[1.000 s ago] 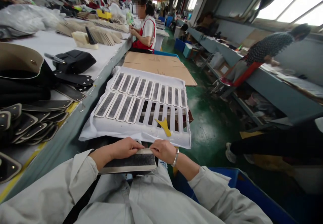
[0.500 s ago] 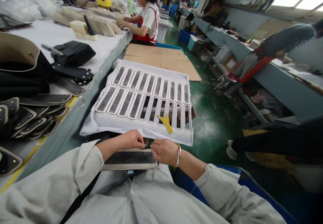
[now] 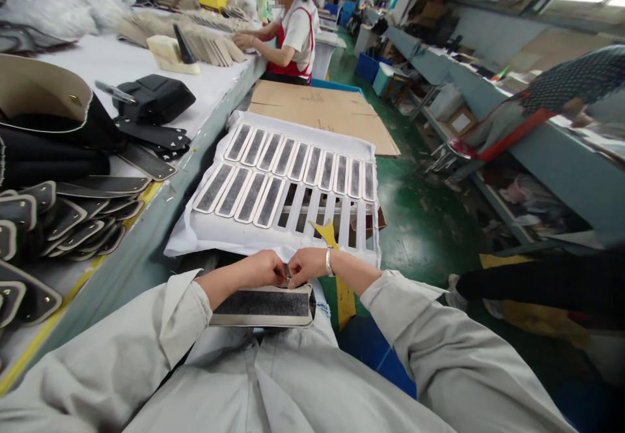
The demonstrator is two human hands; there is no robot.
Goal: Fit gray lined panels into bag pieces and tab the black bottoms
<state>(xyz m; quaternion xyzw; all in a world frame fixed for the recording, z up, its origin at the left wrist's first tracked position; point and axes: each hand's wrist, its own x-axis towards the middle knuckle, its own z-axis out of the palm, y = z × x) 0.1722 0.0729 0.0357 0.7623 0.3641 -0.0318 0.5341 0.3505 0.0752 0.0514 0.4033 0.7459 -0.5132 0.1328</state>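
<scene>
My left hand point(image 3: 265, 268) and my right hand point(image 3: 308, 265) meet in front of my body. The fingers of both are pinched on a small dark piece, mostly covered by the fingertips; its kind is unclear. Just below them, a dark grey panel with a cream border point(image 3: 266, 303) lies across my lap, its long side running left to right. Beyond my hands stands a white cloth-covered slotted frame point(image 3: 215, 230). Two rows of similar cream-edged dark panels point(image 3: 268, 204) lie on it, with bare slots at the front right. A yellow forked piece point(image 3: 326, 231) rests near those slots.
On the left table, strap-like dark pieces point(image 3: 73, 224) are piled beside a black bag part point(image 3: 153, 99). Flat cardboard point(image 3: 317, 104) lies behind the frame. A co-worker in a red apron point(image 3: 295, 42) works further along; another person point(image 3: 561, 84) bends at the right bench.
My hands have drawn closer together, the right one moving left and slightly up, still at the small dark piece. The view has shifted slightly, and more of a yellow strip shows by my right wrist.
</scene>
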